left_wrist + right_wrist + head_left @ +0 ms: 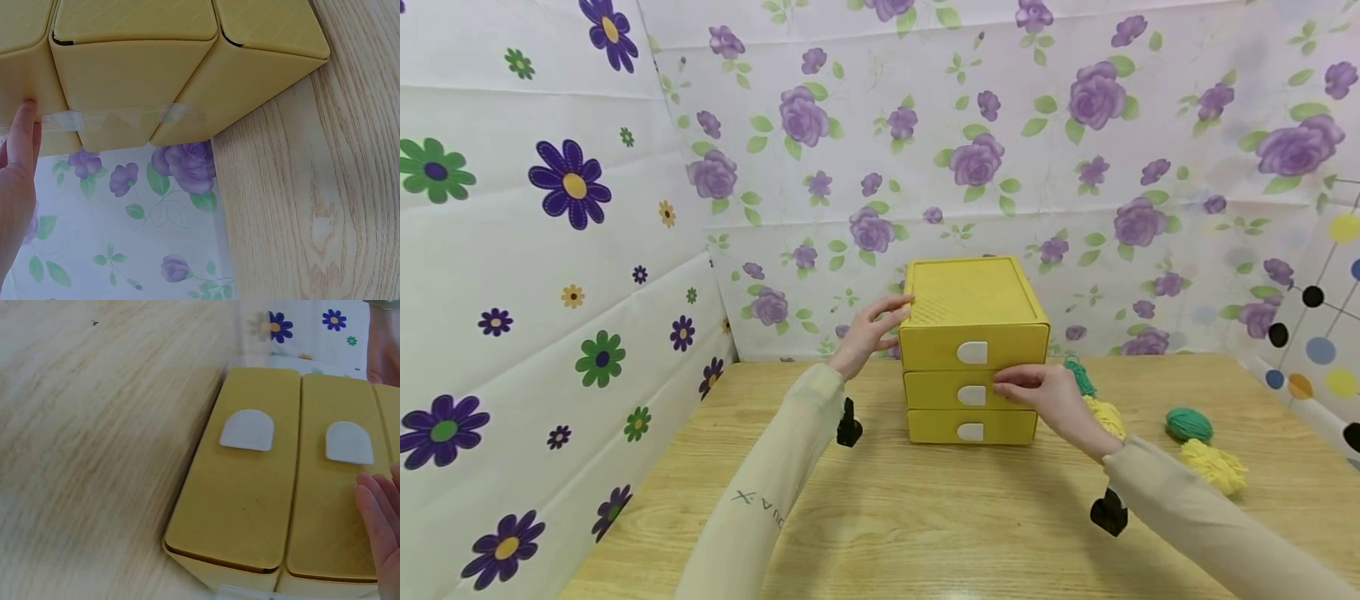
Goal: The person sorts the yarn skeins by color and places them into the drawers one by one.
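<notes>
A yellow three-drawer box [972, 292] stands on the table, its drawers closed and lined up. Each drawer front bears a white rounded tab, such as the middle tab [349, 442]. My left hand [870, 335] rests against the box's left side near the top, fingers extended; in the left wrist view a fingertip touches the yellow side wall [134, 75]. At the middle drawer [936, 390], my right hand [1047, 395] has its fingertips close to the front, right of the tab. Those fingers [377, 509] look fairly straight and hold nothing visible.
To the right lie a green yarn skein [1189, 424] and a yellow yarn skein [1214, 467]. More green yarn [1080, 377] and yellow yarn [1105, 414] sit beside the box, partly behind my right hand. A flowered sheet [865, 192] hangs behind the wooden table [910, 525].
</notes>
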Tool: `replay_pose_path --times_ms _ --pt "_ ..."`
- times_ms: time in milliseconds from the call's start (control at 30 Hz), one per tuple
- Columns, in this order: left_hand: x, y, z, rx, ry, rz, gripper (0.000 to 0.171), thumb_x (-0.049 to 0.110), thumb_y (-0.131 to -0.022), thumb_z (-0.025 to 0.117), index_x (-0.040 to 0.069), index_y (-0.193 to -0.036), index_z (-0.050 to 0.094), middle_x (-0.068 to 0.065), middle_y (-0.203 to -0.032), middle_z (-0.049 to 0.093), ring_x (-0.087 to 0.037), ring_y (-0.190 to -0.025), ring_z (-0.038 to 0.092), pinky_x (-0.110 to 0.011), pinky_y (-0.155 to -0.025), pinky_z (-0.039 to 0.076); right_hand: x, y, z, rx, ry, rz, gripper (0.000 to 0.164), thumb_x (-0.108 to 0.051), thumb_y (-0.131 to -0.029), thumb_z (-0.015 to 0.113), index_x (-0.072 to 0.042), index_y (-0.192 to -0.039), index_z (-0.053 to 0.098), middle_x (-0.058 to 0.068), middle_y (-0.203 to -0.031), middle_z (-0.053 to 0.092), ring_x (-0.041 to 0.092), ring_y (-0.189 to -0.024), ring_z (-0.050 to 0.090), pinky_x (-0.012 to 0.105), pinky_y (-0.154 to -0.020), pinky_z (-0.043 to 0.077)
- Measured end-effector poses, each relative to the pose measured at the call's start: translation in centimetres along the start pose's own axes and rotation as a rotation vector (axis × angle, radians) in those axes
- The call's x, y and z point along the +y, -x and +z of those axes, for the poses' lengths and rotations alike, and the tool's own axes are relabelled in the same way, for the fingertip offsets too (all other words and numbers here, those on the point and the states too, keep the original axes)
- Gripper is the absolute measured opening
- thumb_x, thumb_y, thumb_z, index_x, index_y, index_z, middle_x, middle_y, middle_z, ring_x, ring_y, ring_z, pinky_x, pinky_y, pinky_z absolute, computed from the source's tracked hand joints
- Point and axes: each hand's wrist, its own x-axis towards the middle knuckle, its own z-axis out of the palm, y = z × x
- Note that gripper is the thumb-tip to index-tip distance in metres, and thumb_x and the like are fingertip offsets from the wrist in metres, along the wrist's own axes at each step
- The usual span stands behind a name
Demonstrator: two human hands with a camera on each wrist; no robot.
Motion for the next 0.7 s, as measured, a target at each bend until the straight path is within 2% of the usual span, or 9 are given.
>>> replay_pose_path --times_ms 167,500,700 --pt "0.1 0.0 0.0 -0.002 -0.002 -0.001 0.038 0.03 -0.092 0.055 0.017 -0.128 0.053 0.002 -0.128 0.045 -0.015 -0.115 0.042 -0.04 -0.084 0.044 0.7 0.0 0.5 0.014 -0.007 0.021 0.021 -0.008 -0.081 0.068 0.004 -0.098 0.069 0.013 -0.091 0.066 0.022 -0.081 0.063 0.031 -0.068 0.051" --pt "0.3 0.1 0.0 -0.007 -0.002 0.01 0.038 0.029 -0.092 0.054 0.017 -0.128 0.052 0.002 -0.129 0.045 -0.015 -0.115 0.042 -0.041 -0.084 0.043 0.8 0.1 1.3 0.01 -0.023 0.003 0.022 -0.006 -0.081 0.068 0.005 -0.1 0.068 0.015 -0.093 0.066 0.027 -0.083 0.063 0.03 -0.068 0.051" --pt "0.2 0.2 0.0 -0.012 0.001 0.015 0.037 0.027 -0.093 0.053 0.016 -0.129 0.052 0.002 -0.129 0.044 -0.015 -0.116 0.041 -0.041 -0.085 0.043 1.5 0.0 1.7 0.011 -0.006 -0.017 0.023 -0.006 -0.08 0.069 0.004 -0.1 0.068 0.013 -0.092 0.066 0.025 -0.081 0.063 0.028 -0.067 0.051"
